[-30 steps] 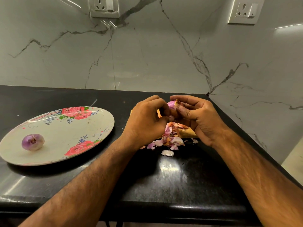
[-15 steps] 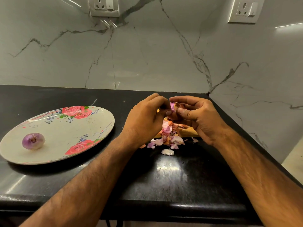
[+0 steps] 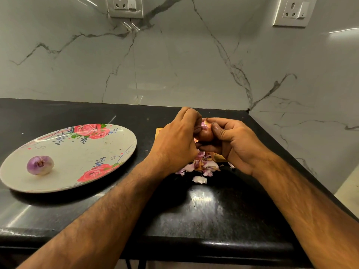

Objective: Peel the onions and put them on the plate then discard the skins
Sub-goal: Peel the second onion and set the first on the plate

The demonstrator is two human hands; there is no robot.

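Both hands hold a small reddish-brown onion (image 3: pixel 206 133) above the black counter, near its back right corner. My right hand (image 3: pixel 235 144) grips the onion from the right and below, thumb on top. My left hand (image 3: pixel 176 140) pinches at the onion's top left, where a bit of pink skin sticks up. Under the hands lies a pile of pink and orange onion skins (image 3: pixel 202 166). A peeled purple onion (image 3: pixel 40 165) rests on the left part of the floral plate (image 3: pixel 108 152).
An orange flat object (image 3: pixel 158 131) lies partly hidden under my hands and the skins. The black counter (image 3: pixel 204 210) ends at a front edge near me and a right edge beside my right forearm. Marble walls with two sockets stand behind.
The onion has been turned in my hands, so more of its brown side shows. Both hands stay in the same place above the skins.
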